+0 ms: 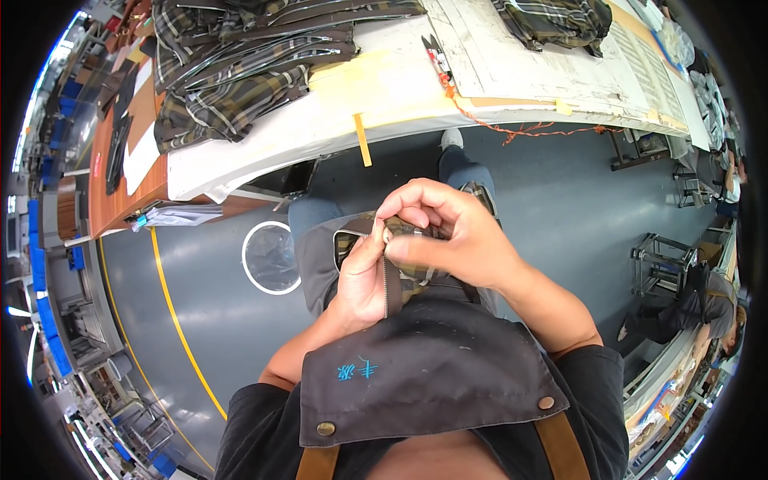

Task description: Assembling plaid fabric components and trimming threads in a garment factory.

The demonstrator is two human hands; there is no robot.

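Over my lap lies a plaid garment piece point(418, 286) in olive, brown and white, with a brown zipper point(392, 292) along it. My left hand point(362, 282) is closed on the upper end of the zipper, thumb pointing up. From the right, my right hand point(460, 236) reaches across with thumb and fingers pinched against the left fingertips. Whatever small part sits in that pinch is hidden. Part of the plaid cloth and another row of zipper teeth show left of my left hand.
Ahead stands a white-topped table point(384, 80) with plaid zippered pieces point(240, 96) stacked at left and another plaid bundle point(556, 22) at right. Snips point(436, 58) and an orange cord point(512, 130) lie near its edge. A white-rimmed bin point(246, 268) is at floor left; stools point(662, 260) stand right.
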